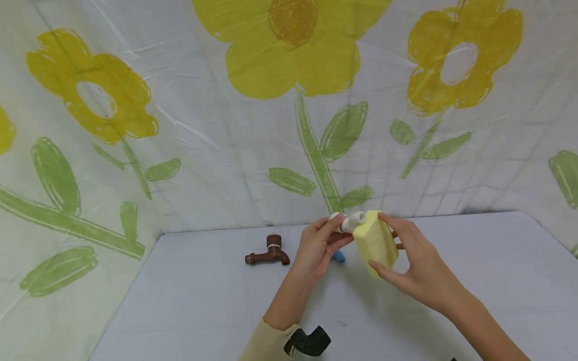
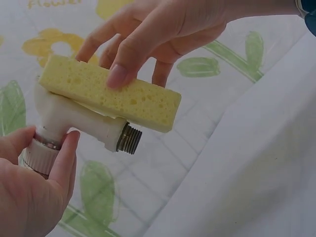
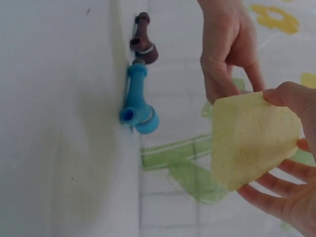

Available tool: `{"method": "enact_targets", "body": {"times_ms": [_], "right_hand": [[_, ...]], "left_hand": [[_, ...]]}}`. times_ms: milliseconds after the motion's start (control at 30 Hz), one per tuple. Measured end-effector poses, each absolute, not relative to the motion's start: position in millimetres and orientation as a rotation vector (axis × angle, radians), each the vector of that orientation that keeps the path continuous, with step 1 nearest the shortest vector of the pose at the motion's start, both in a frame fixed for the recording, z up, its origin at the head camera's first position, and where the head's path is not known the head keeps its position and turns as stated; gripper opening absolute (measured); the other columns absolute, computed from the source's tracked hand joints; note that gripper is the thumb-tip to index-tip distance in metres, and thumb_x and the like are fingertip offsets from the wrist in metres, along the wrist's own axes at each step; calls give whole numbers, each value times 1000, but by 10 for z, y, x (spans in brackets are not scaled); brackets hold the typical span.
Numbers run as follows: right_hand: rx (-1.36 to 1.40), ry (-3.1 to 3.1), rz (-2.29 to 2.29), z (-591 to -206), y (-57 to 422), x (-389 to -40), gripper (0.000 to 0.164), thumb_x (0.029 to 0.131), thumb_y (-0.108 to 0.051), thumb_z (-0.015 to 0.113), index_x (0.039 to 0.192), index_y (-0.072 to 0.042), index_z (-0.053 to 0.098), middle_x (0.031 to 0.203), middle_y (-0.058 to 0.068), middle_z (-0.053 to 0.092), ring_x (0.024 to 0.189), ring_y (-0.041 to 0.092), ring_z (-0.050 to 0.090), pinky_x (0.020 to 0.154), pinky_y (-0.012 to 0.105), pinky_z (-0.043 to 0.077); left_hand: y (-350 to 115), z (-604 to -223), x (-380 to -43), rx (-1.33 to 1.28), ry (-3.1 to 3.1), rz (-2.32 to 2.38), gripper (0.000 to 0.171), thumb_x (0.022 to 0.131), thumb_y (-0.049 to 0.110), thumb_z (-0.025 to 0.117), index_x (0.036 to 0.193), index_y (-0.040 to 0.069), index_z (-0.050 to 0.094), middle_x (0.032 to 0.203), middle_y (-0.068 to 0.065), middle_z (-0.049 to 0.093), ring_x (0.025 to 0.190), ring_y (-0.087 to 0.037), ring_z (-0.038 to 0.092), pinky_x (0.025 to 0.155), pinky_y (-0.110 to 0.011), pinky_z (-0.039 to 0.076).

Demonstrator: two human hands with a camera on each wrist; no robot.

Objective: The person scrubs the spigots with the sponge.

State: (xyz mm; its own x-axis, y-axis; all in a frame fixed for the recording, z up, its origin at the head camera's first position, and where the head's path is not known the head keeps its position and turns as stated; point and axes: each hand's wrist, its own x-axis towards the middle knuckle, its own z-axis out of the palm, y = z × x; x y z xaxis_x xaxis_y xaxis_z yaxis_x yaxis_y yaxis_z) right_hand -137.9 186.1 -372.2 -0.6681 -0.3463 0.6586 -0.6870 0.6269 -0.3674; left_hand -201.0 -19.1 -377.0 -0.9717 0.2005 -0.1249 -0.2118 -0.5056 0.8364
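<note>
My left hand (image 1: 316,245) pinches a white plastic tap (image 2: 89,118) by its ribbed knob, holding it up above the table. A threaded metal end sticks out of the tap in the left wrist view. With thumb and fingers on its edges, my right hand (image 1: 422,265) grips a yellow sponge (image 1: 375,243). The sponge lies against the side of the tap's body, its porous edge showing in the left wrist view (image 2: 113,94). In the right wrist view the sponge (image 3: 254,140) hides the tap.
A brown tap (image 1: 268,253) lies on the white table (image 1: 189,296), left of the hands. Beside it is a blue tap (image 3: 140,101), mostly hidden behind my left hand in the head view. A flower-printed curtain (image 1: 217,165) hangs behind the table.
</note>
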Motion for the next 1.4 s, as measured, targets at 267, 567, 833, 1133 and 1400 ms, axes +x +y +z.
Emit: {"method": "enact_targets", "body": {"times_ms": [267,567,833,1133,1400], "right_hand": [[844,-2308,862,-3724,1842,-1371,85,88,-33,89,156,-7,46,140,11,57,107,17,61,79,28,63],[818,-2267,850,-3732,1827,-1371,79,99,-61,59,154,-5,49,140,13,58,107,17,60,83,13,54],[875,-2213,823,-3752,1793,-1369,79,100,-62,54,154,-5,51,141,13,58,116,20,60,89,8,49],[913,-2357,816,-3706,1862,-1340,83,83,-30,93,152,-9,52,135,3,60,109,13,60,79,19,55],[868,-2435,792,-3668,1875,-1300,94,70,-12,97,152,-14,52,135,0,60,107,14,62,76,27,59]], "left_hand": [[-182,-3777,-2007,-43,1419,2541,32,107,13,64,126,-12,64,92,-6,70,74,-10,72,76,-24,64],[-185,-3760,-2007,-41,1421,2531,35,107,15,65,129,-12,63,95,-7,70,76,-9,71,79,-24,64],[-200,-3749,-2018,-69,1435,2518,35,107,17,65,127,-12,65,94,-6,70,77,-9,71,76,-21,63],[-287,-3714,-2034,-46,1365,2590,30,108,12,61,125,-13,63,98,-8,68,84,-12,71,85,-25,63],[-321,-3687,-2040,-17,1363,2611,24,109,11,59,120,-9,66,99,-8,67,85,-14,71,84,-24,63]]}}
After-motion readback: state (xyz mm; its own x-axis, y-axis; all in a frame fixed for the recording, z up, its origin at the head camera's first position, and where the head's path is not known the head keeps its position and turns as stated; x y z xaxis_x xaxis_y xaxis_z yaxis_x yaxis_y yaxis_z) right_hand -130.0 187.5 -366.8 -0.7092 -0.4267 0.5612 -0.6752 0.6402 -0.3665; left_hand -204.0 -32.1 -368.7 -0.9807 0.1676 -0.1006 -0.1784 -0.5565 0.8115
